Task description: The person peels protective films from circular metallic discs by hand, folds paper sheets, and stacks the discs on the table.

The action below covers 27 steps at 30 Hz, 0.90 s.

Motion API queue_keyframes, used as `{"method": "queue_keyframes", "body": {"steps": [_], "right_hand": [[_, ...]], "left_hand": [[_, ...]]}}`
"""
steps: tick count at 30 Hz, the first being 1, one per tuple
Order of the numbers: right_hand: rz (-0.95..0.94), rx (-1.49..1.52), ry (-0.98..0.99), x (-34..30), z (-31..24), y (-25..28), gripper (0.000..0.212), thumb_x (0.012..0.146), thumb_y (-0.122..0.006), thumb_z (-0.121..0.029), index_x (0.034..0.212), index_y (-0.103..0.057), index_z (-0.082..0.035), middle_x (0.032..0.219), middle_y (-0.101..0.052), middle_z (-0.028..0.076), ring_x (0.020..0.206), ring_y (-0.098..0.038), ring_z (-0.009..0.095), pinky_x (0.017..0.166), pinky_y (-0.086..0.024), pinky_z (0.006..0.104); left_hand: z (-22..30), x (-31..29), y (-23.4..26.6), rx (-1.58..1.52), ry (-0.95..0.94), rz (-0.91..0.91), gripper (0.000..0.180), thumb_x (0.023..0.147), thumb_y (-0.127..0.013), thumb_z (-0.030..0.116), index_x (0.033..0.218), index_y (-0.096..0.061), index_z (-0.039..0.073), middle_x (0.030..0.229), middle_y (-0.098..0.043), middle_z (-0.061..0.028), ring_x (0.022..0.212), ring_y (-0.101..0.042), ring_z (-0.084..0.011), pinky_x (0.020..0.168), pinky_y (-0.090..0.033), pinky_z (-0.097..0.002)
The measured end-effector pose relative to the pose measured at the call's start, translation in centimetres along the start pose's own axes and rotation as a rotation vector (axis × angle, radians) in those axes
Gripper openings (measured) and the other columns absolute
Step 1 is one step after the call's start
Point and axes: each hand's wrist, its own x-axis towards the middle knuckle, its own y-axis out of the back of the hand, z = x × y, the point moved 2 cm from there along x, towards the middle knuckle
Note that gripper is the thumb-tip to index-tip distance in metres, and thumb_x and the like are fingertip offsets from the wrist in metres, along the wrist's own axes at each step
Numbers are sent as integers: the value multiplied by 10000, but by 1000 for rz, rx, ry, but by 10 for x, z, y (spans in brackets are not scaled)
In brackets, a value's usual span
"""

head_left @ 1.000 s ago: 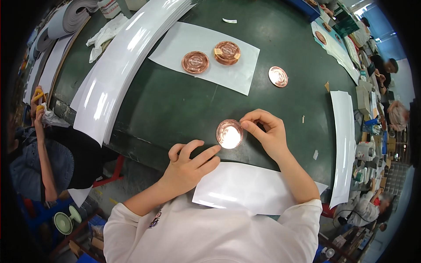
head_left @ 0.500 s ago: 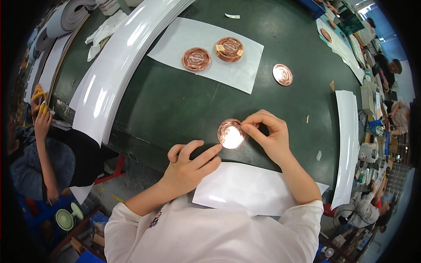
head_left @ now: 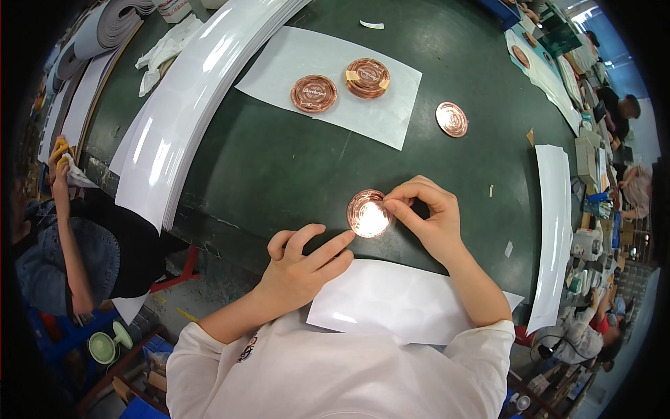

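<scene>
A shiny copper-coloured disc (head_left: 368, 222) lies on the dark green table, with bright glare hiding much of its face. The thumb and index finger of my right hand (head_left: 433, 213) are pinched together at its upper right rim. Whether they also hold some thin piece there is too small to make out. From the lower left, my left hand (head_left: 300, 269) reaches in with fingers spread, the index fingertip against or just beside the disc's rim. A white glossy sheet (head_left: 391, 297) lies between my forearms at the near table edge.
Farther off, a white sheet (head_left: 279, 63) bears a copper disc (head_left: 313, 94) and a taped stack of discs (head_left: 368, 78). Another disc (head_left: 451, 119) lies to their right. Long glossy sheets (head_left: 178, 133) are piled at left; another white sheet (head_left: 550, 230) lies right. A co-worker (head_left: 70, 244) sits left.
My hands and the disc keep almost the same place. At the left, the co-worker's hands have shifted, and a white cloth or paper now shows beneath them.
</scene>
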Motion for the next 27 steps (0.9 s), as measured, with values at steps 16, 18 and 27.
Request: {"method": "queue_keyframes", "body": {"steps": [16, 18, 27], "right_hand": [[88, -383, 263, 0, -1, -9, 131, 763, -791, -46, 874, -722, -55, 849, -696, 38, 763, -617, 201, 631, -506, 312], [94, -403, 276, 0, -3, -10, 136, 760, -791, -46, 876, -721, -57, 843, -692, 38, 762, -617, 205, 632, -506, 314], [-8, -381, 545, -5, -10, -13, 191, 728, -780, -6, 879, -669, -43, 1010, -659, 67, 884, -647, 269, 726, -539, 357]], "left_hand": [[-1, 2, 1, -6, -2, 4, 150, 772, -692, 153, 907, -662, 212, 1308, -625, 95, 1181, -445, -203, 948, -254, -365], [-1, -2, 0, 6, -6, 17, 155, 790, -684, 184, 939, -658, 219, 1313, -616, 99, 1177, -451, -194, 955, -258, -362], [-1, 1, 1, 22, -33, -2, 122, 844, -668, 225, 966, -661, 215, 1358, -595, 124, 1193, -427, -177, 967, -275, -347]]}}
